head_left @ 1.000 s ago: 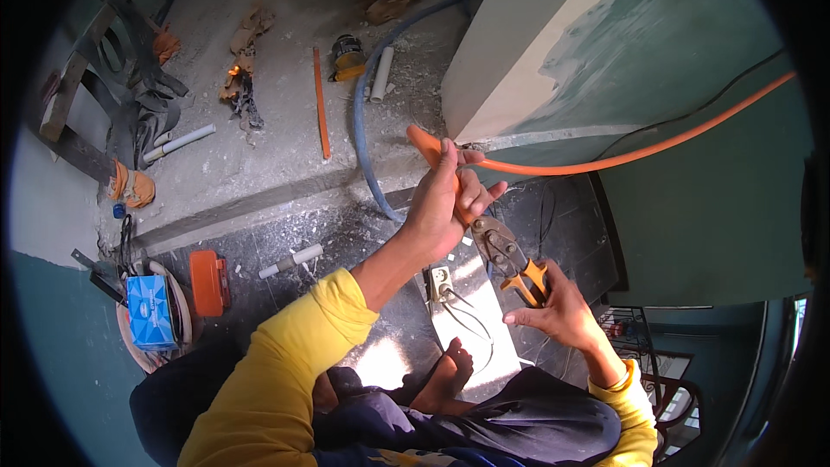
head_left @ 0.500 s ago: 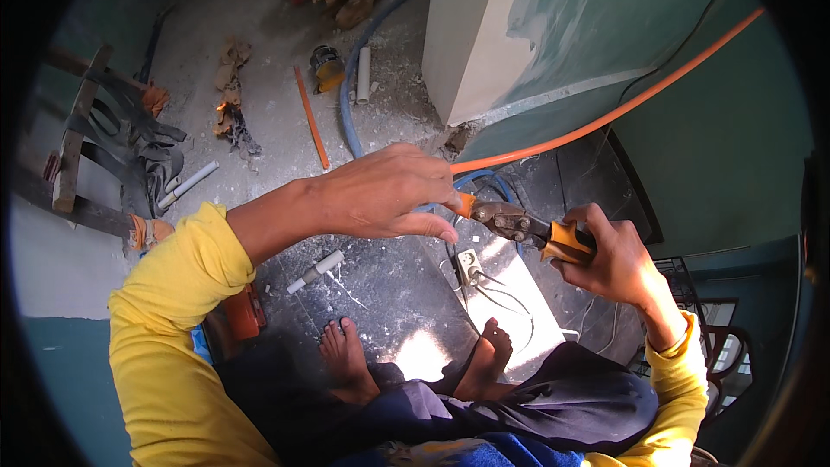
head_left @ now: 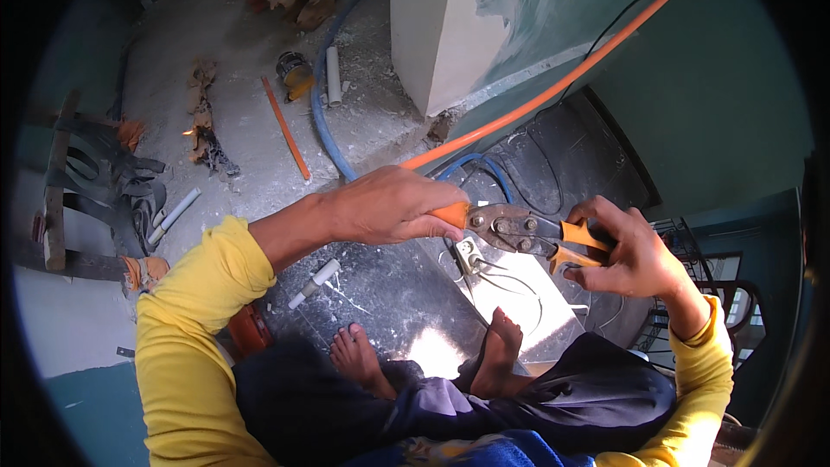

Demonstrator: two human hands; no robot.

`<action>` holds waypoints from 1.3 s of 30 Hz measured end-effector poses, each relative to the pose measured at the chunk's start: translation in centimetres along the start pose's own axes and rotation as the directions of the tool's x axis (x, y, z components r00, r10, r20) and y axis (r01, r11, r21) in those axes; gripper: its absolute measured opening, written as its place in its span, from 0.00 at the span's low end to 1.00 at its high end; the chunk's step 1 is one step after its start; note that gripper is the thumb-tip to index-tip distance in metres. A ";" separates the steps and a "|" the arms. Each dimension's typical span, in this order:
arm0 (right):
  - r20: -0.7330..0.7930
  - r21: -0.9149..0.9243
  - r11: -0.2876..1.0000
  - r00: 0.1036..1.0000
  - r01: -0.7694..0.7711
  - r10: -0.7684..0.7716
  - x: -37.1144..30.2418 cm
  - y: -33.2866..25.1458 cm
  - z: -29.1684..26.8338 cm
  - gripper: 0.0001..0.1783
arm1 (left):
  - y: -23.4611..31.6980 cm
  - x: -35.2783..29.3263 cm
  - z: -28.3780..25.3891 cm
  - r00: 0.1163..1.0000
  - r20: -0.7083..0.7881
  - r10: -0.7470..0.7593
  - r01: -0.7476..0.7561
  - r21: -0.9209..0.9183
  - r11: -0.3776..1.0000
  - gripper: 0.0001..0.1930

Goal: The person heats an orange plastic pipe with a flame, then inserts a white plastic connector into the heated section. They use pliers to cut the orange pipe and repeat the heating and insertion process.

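Note:
My left hand [head_left: 389, 206] is closed round an orange strip or tube, whose short flat end [head_left: 451, 214] sticks out past my thumb. The jaws of the snips [head_left: 510, 227], a bolted metal cutter, touch that end. My right hand [head_left: 635, 251] grips the snips by their orange handles, which stand spread apart. From behind my left hand a long orange tube [head_left: 562, 82] runs up to the far right. Whether it joins the held end is hidden by my hand.
A white power strip [head_left: 468, 252] with plugged cords lies below the snips. A blue hose [head_left: 324, 112] curves behind my left hand. White pipe pieces [head_left: 315, 284], an orange strip [head_left: 286, 128] and a small burning scrap [head_left: 199, 131] lie on the floor. A pillar [head_left: 432, 30] stands ahead.
The handles of the snips have spread from nearly together to apart. My left thumb has come down against the orange end. The view has shifted slightly.

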State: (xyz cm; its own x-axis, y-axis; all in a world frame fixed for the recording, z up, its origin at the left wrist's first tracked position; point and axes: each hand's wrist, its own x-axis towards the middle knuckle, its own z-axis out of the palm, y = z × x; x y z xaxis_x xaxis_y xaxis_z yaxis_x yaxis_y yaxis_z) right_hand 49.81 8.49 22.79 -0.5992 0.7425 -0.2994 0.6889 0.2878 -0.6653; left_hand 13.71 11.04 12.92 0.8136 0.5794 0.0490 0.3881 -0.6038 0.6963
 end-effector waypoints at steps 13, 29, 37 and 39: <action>0.498 0.528 0.603 0.793 -0.598 0.350 -1.5 4.6 3.5 0.30 | -1.4 -2.8 3.5 0.997 -0.065 -0.045 0.039 -0.086 0.996 0.17; 0.413 -0.231 0.970 0.910 0.071 0.031 3.1 13.6 24.4 0.24 | -3.7 -7.5 2.4 0.919 -0.317 -0.234 0.073 -0.448 0.891 0.20; 0.124 -0.269 0.887 0.927 0.376 -0.355 4.7 9.8 31.8 0.16 | -2.5 -9.3 2.5 0.913 -0.389 -0.119 0.016 -0.257 0.966 0.18; 0.015 -0.200 0.888 0.907 0.415 -0.421 7.5 5.9 26.2 0.15 | -2.0 -9.7 2.3 0.935 -0.340 -0.102 0.045 -0.172 0.984 0.20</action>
State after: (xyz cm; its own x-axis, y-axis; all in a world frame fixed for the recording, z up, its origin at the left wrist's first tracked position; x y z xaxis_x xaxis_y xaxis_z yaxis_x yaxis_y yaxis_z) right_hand 38.72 -0.07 -1.33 -0.8395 0.5434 -0.0014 0.4441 0.6845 -0.5782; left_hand 6.05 5.34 9.42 0.5737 0.7896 0.2178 0.3441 -0.4736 0.8107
